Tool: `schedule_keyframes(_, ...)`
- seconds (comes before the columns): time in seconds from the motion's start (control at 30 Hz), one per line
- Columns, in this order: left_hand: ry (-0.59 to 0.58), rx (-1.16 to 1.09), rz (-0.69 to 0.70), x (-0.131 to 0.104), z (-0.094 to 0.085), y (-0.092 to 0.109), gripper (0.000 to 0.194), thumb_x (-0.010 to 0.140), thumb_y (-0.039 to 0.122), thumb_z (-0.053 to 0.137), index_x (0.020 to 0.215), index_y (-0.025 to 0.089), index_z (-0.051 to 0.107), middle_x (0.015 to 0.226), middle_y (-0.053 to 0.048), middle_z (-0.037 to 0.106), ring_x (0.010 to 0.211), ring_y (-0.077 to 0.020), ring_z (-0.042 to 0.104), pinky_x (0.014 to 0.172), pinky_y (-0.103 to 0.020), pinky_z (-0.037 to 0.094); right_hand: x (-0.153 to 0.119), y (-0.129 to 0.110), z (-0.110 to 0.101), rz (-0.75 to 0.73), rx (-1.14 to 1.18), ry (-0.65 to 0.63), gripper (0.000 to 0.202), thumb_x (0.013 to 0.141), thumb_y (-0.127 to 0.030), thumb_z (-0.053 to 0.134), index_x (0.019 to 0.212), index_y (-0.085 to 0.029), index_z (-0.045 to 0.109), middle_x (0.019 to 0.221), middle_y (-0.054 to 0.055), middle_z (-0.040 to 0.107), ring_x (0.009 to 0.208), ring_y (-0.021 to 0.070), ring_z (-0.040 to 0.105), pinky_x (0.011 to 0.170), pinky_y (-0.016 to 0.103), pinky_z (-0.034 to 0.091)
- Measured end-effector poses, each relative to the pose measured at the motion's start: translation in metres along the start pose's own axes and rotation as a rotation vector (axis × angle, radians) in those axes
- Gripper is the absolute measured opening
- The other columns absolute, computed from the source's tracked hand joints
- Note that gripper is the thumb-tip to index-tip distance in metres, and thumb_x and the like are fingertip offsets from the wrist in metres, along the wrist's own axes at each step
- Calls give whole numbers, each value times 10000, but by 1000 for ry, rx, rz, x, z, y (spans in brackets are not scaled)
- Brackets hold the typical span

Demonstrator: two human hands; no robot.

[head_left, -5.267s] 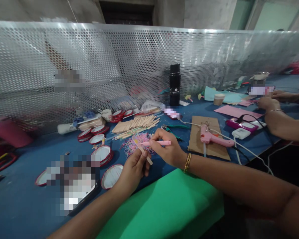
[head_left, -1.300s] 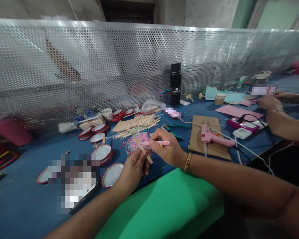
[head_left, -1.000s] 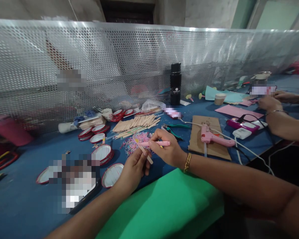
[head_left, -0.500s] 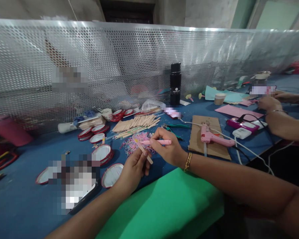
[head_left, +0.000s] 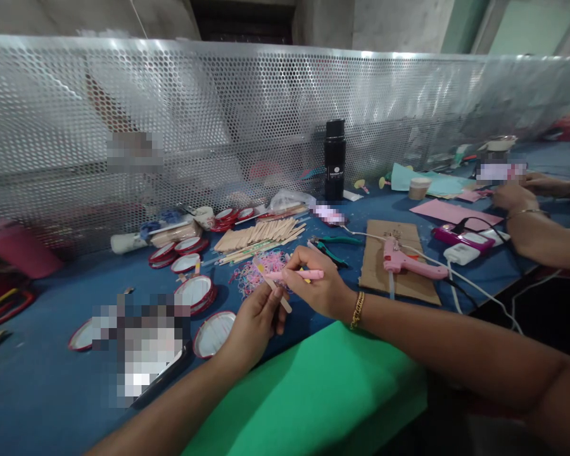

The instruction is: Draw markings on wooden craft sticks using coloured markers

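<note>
Between thumb and fingers, my left hand (head_left: 261, 313) grips a flat wooden craft stick (head_left: 282, 303) that slants up and to the left, with a yellow mark near its upper end. My right hand (head_left: 320, 282) is closed around a pink pen (head_left: 308, 274), its tip at or very near the stick. Behind both hands lies a heap of small pink, blue and purple bands (head_left: 244, 277). A pile of loose craft sticks (head_left: 261, 234) spreads just beyond it. Round red-rimmed lids (head_left: 215, 334) lie left of my left hand.
Right of my hands, a pink glue gun (head_left: 411, 265) rests on cardboard (head_left: 370, 253), its cord trailing rightward. Green-handled pliers (head_left: 339, 240) lie nearby. A black flask (head_left: 334, 161) stands by the perforated metal screen (head_left: 266, 114). At far right are another person's hands (head_left: 517, 199).
My right hand and the pink pen have shifted slightly left and down, bringing the tip closer to the craft stick. My left hand and the stick have barely moved.
</note>
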State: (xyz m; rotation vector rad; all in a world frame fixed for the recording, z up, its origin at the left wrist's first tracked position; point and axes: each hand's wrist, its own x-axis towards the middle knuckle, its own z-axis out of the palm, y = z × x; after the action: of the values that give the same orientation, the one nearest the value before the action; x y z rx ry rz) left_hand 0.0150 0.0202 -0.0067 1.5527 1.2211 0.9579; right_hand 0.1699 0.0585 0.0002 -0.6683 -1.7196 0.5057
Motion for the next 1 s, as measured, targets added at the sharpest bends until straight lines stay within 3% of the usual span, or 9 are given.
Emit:
schedule_keyframes(0.83, 10, -7, -22, 0, 0, 1, 277, 902, 438, 464, 759, 202, 485, 570, 71, 504, 413, -63, 447, 400, -185, 310, 0, 0, 0, 50, 37, 27, 145, 824, -185, 563, 700, -207, 491, 636, -40, 536, 592, 113, 478, 579, 240, 399)
schedule_keyframes(1.0, 6, -13, -18, -1, 1, 2, 291, 898, 458, 462, 758, 204, 482, 569, 75, 499, 410, -63, 448, 401, -184, 318, 0, -1, 1, 10, -13, 16, 125, 820, -178, 568, 708, -203, 518, 687, -25, 568, 674, 126, 518, 642, 249, 418)
